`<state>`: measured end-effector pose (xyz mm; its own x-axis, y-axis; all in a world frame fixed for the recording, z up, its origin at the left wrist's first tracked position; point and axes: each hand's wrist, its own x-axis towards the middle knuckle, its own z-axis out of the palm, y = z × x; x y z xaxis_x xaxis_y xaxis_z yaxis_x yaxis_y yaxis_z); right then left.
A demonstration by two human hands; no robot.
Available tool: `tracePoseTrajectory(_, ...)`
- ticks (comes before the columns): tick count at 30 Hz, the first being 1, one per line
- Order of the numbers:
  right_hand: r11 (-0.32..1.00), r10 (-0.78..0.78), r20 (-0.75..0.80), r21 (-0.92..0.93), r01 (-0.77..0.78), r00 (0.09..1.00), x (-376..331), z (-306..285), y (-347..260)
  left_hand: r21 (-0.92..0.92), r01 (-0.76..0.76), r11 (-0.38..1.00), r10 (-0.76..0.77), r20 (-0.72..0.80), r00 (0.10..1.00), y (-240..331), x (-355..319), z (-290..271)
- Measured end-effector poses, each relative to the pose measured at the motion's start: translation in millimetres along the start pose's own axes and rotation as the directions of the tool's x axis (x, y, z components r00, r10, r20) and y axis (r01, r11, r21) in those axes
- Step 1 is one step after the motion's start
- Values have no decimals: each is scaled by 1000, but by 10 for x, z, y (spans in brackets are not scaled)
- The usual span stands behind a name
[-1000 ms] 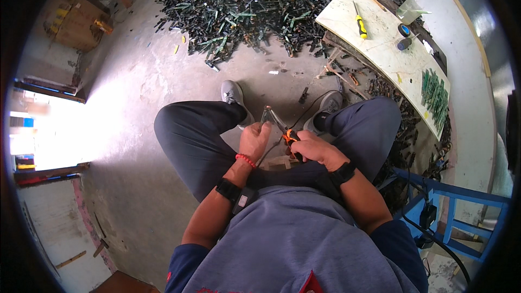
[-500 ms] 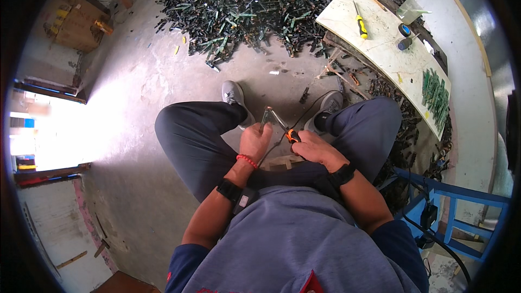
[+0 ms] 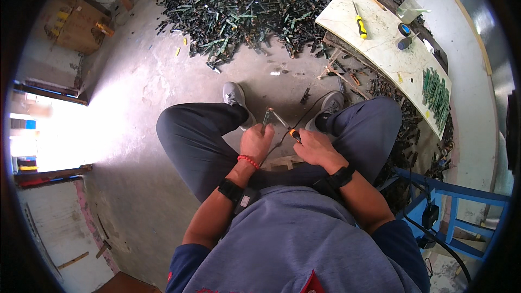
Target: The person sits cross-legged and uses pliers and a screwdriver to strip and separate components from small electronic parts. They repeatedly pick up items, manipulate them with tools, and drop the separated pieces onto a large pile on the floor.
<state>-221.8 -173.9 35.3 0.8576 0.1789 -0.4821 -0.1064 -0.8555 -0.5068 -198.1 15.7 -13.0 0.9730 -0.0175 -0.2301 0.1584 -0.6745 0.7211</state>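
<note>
I sit with knees apart over a concrete floor. My left hand [image 3: 256,144] is closed on a small dark strip-shaped part [image 3: 267,117] held upright between my knees. My right hand [image 3: 316,148] grips a thin tool with an orange collar [image 3: 293,133]; its metal tip points at the top of that part. A thin black cord [image 3: 312,108] runs from the tool toward my right shoe. Both wrists carry black bands, and the left also has a red bead bracelet.
A big heap of dark green and black strips [image 3: 260,5] covers the floor ahead. A pale board [image 3: 391,54] at right holds a yellow-handled screwdriver [image 3: 360,24], tape rolls and stacked green strips [image 3: 437,92]. A cardboard box [image 3: 76,24] sits far left; a blue frame [image 3: 456,211] stands at lower right.
Both hands stay together between the knees; the part and tool tip have shifted only slightly.
</note>
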Motion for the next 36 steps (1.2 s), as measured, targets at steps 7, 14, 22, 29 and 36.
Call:
tracePoseTrajectory(7, 999, -48, -40, 6, 48, 998, -2, 35, 39, 62, -24, 998, 27, -41, 999, 20, -12, 25)
tracePoseTrajectory(14, 995, -59, -80, -79, 53, 995, 0, 78, 39, 252, -69, 965, 79, -31, 996, 55, -28, 45)
tracePoseTrajectory(22, 996, -24, -54, -92, 19, 998, -17, 51, -45, 333, -92, 938, 112, -43, 993, 5, -38, 133)
tracePoseTrajectory(29, 997, -10, -23, -81, 8, 1000, 9, 91, -32, 391, -104, 915, 117, -10, 993, 14, -51, 158)
tracePoseTrajectory(36, 998, -44, -26, -35, 43, 999, 36, 162, 2, 419, -95, 903, 99, 13, 995, -10, -54, 182)
